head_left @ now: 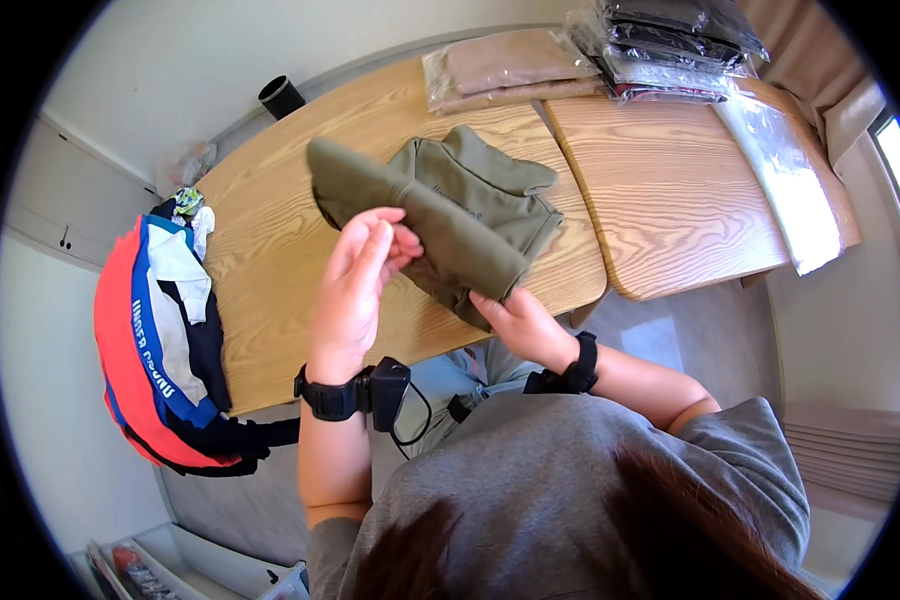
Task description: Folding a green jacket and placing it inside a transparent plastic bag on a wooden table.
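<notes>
An olive-green garment (485,195) with small dark print lies partly on the wooden table, one part of it folded up into a broad flap raised toward me. My right hand (525,322) pinches the flap's lower right end, thumb on top and the other fingers mostly behind the cloth. In front of the flap's left half is my left hand (355,275), palm turned inward and fingers loosely curled. No cloth shows between its thumb and fingers. The flap's upper left end extends beyond that hand.
Two wooden tables (260,290) meet with a narrow gap. Mixed clothes (125,330) hang over the left edge. Bagged beige garments (520,65) and a stack of dark bagged garments (675,50) sit at the back. Clear plastic bags (785,180) lie at right; a black cylinder (281,97) stands behind.
</notes>
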Tool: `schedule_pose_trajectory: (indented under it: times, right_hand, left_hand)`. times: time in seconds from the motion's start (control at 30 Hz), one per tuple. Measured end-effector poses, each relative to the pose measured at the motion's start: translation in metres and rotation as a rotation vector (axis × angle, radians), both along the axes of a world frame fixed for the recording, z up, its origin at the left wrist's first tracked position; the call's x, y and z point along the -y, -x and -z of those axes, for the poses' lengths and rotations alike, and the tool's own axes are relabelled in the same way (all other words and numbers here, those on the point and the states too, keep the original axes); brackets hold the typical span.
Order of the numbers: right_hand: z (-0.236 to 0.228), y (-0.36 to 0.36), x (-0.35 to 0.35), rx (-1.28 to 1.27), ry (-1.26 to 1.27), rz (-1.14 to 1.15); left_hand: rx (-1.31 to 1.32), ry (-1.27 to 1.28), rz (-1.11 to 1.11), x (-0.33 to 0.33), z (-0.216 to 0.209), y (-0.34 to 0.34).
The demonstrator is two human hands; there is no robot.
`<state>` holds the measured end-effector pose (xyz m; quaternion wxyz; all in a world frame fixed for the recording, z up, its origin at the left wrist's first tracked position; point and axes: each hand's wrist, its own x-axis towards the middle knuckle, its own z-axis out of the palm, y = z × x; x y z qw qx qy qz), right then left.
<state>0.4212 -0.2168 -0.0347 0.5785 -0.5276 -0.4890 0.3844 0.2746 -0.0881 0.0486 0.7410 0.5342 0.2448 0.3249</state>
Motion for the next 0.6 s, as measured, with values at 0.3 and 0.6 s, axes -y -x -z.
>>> schedule_pose_trajectory:
  times: [0.3,0.6]
  right_hand:
    - [0.008,-0.04,-0.013,-1.074,0.137,-0.118]
    - [0.006,-0.039,-0.012,-0.685,0.091,0.033]
  left_hand:
    - [-0.67,-1.266,0.084,-0.046,0.05,-0.053]
    - [-0.985,-1.35,0.157,-0.052,0.069,-0.068]
